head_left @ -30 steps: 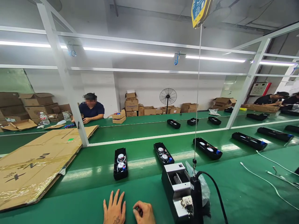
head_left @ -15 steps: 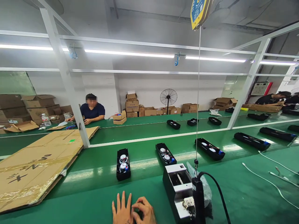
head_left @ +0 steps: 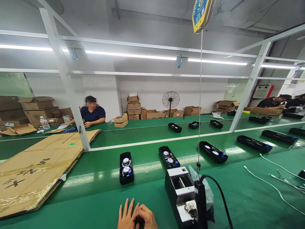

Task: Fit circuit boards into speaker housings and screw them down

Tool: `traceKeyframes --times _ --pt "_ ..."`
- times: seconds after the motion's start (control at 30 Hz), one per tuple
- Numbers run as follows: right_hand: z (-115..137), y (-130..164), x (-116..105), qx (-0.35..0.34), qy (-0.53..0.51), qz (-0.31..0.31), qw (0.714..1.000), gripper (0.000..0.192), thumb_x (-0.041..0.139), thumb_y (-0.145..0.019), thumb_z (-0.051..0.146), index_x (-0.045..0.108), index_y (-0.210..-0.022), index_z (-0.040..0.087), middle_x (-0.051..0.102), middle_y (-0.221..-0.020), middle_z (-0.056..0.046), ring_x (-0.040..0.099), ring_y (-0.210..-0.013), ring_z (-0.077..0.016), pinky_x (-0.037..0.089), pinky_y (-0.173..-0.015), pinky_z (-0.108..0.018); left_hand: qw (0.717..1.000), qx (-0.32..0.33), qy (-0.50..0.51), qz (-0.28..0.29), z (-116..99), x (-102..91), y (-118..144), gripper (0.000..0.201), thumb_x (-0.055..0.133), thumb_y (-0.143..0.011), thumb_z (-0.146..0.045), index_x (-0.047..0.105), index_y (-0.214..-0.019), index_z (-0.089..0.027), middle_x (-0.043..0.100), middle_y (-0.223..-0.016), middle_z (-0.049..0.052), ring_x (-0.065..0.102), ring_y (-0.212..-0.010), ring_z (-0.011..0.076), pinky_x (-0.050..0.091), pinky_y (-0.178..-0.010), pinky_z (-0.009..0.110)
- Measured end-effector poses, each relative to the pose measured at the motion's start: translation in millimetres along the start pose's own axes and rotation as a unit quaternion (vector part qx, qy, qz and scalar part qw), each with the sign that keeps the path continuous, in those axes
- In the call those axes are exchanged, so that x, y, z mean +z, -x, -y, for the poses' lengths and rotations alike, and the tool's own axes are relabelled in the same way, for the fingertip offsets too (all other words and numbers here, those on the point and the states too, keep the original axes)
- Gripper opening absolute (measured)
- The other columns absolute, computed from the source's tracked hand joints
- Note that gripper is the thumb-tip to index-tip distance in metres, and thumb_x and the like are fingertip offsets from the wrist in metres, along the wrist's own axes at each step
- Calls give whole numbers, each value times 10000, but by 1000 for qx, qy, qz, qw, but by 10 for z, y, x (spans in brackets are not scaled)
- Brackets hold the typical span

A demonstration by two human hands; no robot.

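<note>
My left hand [head_left: 125, 214] rests at the bottom of the view with its fingers stretched out, over the green bench top [head_left: 95, 208]. Curled in against it, my right hand [head_left: 148, 217] touches the side of the left hand. Its fingertips are bent inward, and whatever they hold, if anything, is hidden. To the right of both hands stands a black and silver box-shaped device [head_left: 177, 187]. In front of that device a black electric screwdriver [head_left: 200, 203] hangs upright on a cord. Beyond my hands lies an open black speaker housing [head_left: 126, 168] with two round drivers.
More speaker housings, [head_left: 169, 156] among them, lie along the green belt. A large flat cardboard sheet [head_left: 43, 171] covers the left side. White cables [head_left: 274, 187] lie at right. A co-worker [head_left: 92, 113] sits across the belt. A white post [head_left: 69, 82] rises at left.
My right hand has moved left, closer over my left hand, and its fingers are more curled. My left hand has shifted slightly right and lower. The housings have stayed about where they were.
</note>
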State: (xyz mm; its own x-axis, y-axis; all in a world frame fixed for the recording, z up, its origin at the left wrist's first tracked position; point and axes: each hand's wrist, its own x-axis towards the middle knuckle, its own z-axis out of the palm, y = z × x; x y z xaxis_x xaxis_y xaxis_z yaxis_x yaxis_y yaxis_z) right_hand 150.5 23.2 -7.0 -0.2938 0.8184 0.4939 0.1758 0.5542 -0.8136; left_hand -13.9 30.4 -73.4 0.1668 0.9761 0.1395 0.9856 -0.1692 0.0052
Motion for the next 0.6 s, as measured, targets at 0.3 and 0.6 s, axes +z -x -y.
traceKeyframes --times 0.3,0.6 --pt "-4 26 60 81 26 -11 996 114 788 -587 257 709 -646 315 744 -672 27 722 -688 -280 544 -693 -362 1000 -2 -7 -25 37 70 13 563 609 -920 -282 603 -1448 -476 608 -1558 -2 555 -1450 357 405 -1200 535" --pt "-60 52 82 91 35 -22 995 88 710 -625 253 706 -663 332 799 -736 22 771 -756 -318 577 -772 -420 999 -2 -10 -41 66 221 -1 599 661 -845 -277 654 -1420 -443 641 -1529 13 565 -1422 374 381 -1197 519"
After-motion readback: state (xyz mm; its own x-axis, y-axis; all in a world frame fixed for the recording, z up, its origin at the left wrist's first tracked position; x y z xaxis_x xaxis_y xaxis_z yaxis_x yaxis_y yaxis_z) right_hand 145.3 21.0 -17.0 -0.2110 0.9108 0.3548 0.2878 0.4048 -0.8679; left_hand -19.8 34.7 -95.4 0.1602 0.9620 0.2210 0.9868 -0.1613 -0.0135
